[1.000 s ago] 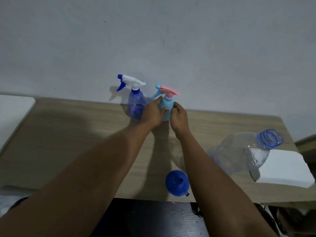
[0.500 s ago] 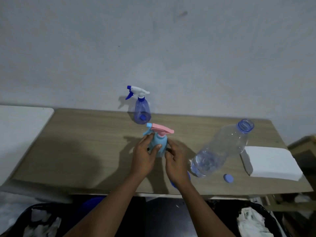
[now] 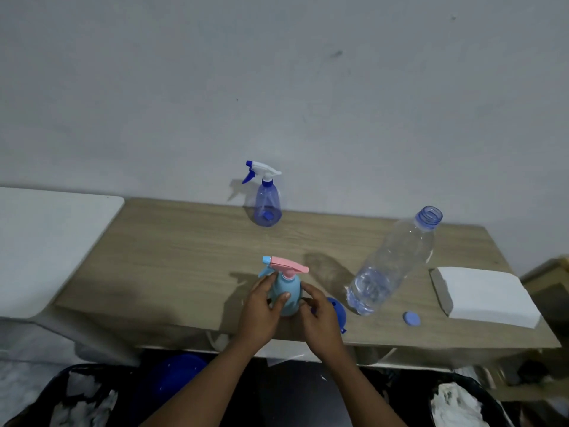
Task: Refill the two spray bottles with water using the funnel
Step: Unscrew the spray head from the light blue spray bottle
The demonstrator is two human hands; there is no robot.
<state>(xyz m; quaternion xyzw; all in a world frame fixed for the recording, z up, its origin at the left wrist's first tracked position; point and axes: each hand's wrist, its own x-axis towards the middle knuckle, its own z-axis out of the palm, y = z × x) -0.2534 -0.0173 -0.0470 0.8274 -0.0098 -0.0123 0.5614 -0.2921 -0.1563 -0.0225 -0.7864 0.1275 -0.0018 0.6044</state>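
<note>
A light blue spray bottle (image 3: 288, 292) with a pink trigger head stands upright near the front edge of the wooden table (image 3: 184, 257). My left hand (image 3: 263, 309) grips its body from the left. My right hand (image 3: 318, 315) touches its right side with curled fingers. A blue funnel (image 3: 337, 312) lies on the table just right of my right hand, partly hidden by it. A clear blue spray bottle (image 3: 267, 204) with a white and blue head stands at the back by the wall. An uncapped clear water bottle (image 3: 394, 260) stands at the right.
The water bottle's blue cap (image 3: 411, 318) lies near the front edge. A white folded cloth (image 3: 483, 292) rests at the table's right end. A white surface (image 3: 46, 241) adjoins the table on the left. Dark bins with rags sit below the front edge.
Both hands have drawn the light blue spray bottle from the back of the table, beside the other sprayer, to the front edge near the funnel. The view has pulled back.
</note>
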